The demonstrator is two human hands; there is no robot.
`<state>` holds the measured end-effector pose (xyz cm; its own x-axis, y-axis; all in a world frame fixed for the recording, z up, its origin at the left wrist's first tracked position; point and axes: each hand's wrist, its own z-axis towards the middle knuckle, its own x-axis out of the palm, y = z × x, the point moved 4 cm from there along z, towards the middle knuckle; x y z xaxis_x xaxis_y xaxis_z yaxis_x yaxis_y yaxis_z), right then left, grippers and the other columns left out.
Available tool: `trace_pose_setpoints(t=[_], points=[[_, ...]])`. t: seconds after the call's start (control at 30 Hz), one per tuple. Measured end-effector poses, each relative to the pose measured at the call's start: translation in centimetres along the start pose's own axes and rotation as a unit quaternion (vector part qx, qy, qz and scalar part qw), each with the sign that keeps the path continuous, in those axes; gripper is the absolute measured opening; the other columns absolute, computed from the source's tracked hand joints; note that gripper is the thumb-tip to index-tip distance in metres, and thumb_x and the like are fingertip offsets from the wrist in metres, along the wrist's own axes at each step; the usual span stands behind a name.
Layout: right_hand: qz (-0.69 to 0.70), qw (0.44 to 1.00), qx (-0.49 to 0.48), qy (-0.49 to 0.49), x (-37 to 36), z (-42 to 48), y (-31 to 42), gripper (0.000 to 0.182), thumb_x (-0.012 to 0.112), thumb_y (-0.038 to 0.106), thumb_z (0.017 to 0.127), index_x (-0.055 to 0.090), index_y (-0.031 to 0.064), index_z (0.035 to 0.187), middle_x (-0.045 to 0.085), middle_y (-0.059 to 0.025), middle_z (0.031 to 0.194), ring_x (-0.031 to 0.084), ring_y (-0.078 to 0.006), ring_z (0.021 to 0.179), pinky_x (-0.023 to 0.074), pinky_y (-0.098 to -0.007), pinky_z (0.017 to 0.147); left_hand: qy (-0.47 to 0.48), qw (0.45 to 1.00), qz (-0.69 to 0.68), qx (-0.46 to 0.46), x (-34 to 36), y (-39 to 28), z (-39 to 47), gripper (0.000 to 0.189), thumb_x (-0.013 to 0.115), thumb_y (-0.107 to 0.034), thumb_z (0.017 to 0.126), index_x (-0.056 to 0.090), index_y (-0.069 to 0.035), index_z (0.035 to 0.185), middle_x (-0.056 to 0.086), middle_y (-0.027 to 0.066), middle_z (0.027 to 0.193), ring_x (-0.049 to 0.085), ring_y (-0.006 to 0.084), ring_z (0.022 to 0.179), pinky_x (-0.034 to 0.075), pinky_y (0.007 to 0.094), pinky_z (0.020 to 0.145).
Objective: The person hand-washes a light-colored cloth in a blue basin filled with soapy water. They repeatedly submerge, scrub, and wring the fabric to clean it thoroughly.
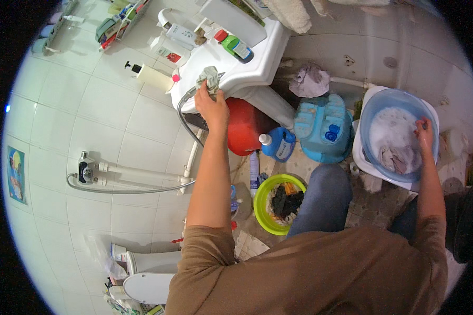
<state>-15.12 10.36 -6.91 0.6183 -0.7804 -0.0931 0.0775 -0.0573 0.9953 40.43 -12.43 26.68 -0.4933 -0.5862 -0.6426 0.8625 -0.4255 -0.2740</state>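
My left hand (213, 109) reaches up to the front edge of the white washbasin (236, 75). Its fingers are closed on a crumpled pale grey-green cloth (209, 77). A grey flexible hose (182, 114) curves past that edge, just left of the hand. Far to the right, my right hand (425, 132) is inside a translucent blue plastic basin (408, 96), near its right wall. White suds (390, 124) fill much of that basin, and a wet greyish-pink cloth (394, 157) shows among them. The right fingers look curled, but whether they grip anything cannot be made out.
A lime-green basin (260, 208) holds dark and yellow fabric by my knee. Nearby stand a blue detergent bottle (282, 146), a blue plastic stool (324, 118) and a red bucket (240, 128). A green bottle (236, 47) lies on the washbasin. Another cloth (310, 80) hangs behind the stool.
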Motion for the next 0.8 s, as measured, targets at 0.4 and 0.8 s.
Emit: trace_pose_setpoints(t=[0.4,0.8], points=[[-0.239,0.967,-0.08,0.025,-1.9,1.1,0.2,0.019,0.05,0.008,0.074,0.058,0.0017,0.091,0.059,-0.014,0.089,0.055,-0.0236,0.084,0.0421,-0.0308,0.075,-0.102,0.964,-0.213,0.123,0.7,-14.3,-7.0,0.052,0.047,0.008,0.064,0.038,0.002,0.115,0.039,0.0169,0.116,0.035,0.0278,0.111,0.023,0.035,0.097],[-0.491,0.816,-0.039,0.303,1.2,-4.5,2.6,0.033,0.058,0.013,0.062,0.058,0.0065,0.095,0.056,-0.0183,0.094,0.053,-0.0309,0.09,0.0418,-0.0375,0.08,0.634,0.725,-0.141,0.228,27.5,-30.4,-28.3,0.053,0.062,-0.033,0.07,0.046,-0.008,0.113,0.052,0.0184,0.102,0.049,0.0311,0.098,0.039,0.0337,0.082]])
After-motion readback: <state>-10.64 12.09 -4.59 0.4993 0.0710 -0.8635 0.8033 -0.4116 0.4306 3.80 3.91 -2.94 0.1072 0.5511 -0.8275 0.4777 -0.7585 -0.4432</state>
